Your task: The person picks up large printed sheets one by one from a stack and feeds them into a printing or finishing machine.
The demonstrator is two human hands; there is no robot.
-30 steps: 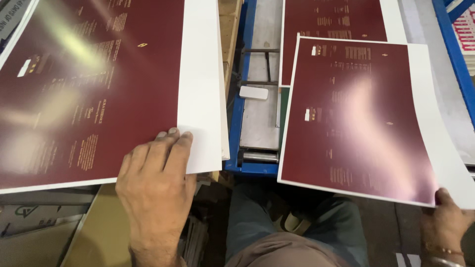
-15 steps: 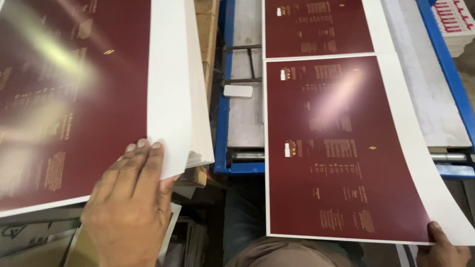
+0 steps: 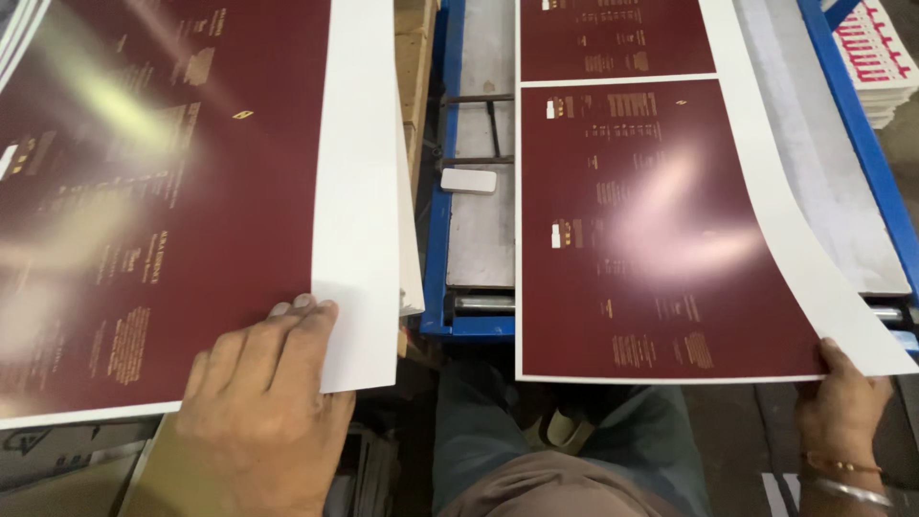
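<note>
Two hands pinch maroon sheets: right hand (image 3: 842,407) grips one sheet (image 3: 661,239), long axis running away; left hand (image 3: 263,402) another (image 3: 172,191)

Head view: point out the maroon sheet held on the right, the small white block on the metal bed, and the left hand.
maroon sheet (image 3: 661,230), head view, middle of its printed face.
small white block (image 3: 468,180), head view, its top face.
left hand (image 3: 263,412), head view, back of the hand.

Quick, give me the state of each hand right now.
Left hand: fingers flat, gripping the near edge of the maroon sheet on the stack.
Right hand: closed on the near right corner of the other maroon sheet.
</note>
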